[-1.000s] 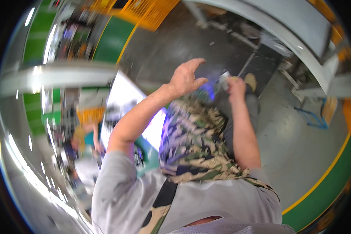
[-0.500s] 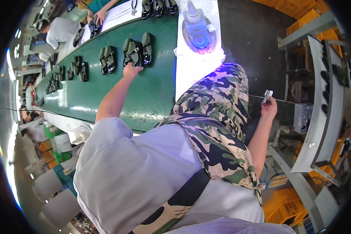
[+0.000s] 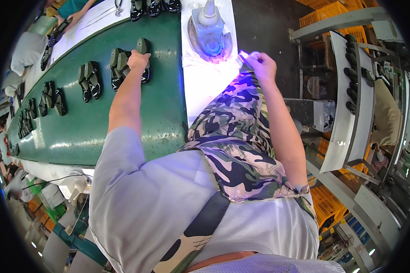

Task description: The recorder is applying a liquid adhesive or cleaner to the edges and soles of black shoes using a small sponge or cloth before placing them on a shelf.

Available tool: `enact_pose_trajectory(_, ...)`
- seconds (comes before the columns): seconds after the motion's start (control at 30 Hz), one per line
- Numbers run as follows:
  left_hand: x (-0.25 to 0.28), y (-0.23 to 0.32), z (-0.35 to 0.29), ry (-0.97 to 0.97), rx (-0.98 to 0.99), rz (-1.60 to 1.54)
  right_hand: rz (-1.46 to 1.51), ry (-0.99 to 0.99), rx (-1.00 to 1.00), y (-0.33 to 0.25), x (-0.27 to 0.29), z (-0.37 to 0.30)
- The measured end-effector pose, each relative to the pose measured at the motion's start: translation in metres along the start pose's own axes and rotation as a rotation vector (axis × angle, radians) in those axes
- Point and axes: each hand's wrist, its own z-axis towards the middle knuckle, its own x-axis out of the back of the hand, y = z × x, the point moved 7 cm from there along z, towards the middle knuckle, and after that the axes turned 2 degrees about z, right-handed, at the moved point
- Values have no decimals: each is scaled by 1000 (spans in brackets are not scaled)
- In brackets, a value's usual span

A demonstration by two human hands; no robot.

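Note:
On the green bench (image 3: 159, 116), my left hand (image 3: 139, 60) grips a black patent shoe (image 3: 143, 47) with a grey-green insole, its fingers closed about the shoe's middle. Two like shoes (image 3: 116, 68) stand close against its left side, partly behind the hand. My right hand (image 3: 263, 68) is raised over my camouflage-covered lap, pinching a small whitish object (image 3: 245, 58); glare and blue-violet light hide its kind. Left of that hand, a translucent bottle with a cone nozzle (image 3: 208, 27) stands in a round dish (image 3: 193, 41) on the white strip.
More shoe pairs (image 3: 89, 79) line the bench to the left, and several shoes (image 3: 155, 7) stand at its far edge beside pliers (image 3: 118, 8). Across the bench a co-worker's hands (image 3: 73, 19) hold a shoe. A metal rack (image 3: 337, 118) with shoes and orange crates (image 3: 325, 207) stands right.
My right hand has come up and inward with the small object, from low on the right to beside the bottle. My left hand has shifted onto the right-hand shoe. The view has turned right.

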Motion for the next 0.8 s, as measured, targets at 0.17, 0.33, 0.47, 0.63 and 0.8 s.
enact_pose_trajectory(0.17, 14, 39, -72, -88, -434, 125, -372, -24, 265, -22, -51, 24)
enact_pose_trajectory(0.33, -9, -11, -176, -164, -1249, -9, -691, -146, 538, -57, -110, 29)
enact_pose_trajectory(0.47, -6, -23, -231, -174, -1354, 127, -836, -160, 551, -52, -124, 36)
enact_pose_trajectory(0.63, -35, -50, -229, -213, -197, -379, -938, -234, 570, -47, -133, 34)
enact_pose_trajectory(0.8, -66, -64, -226, -159, 56, -392, -888, -233, 706, -59, -137, 27)
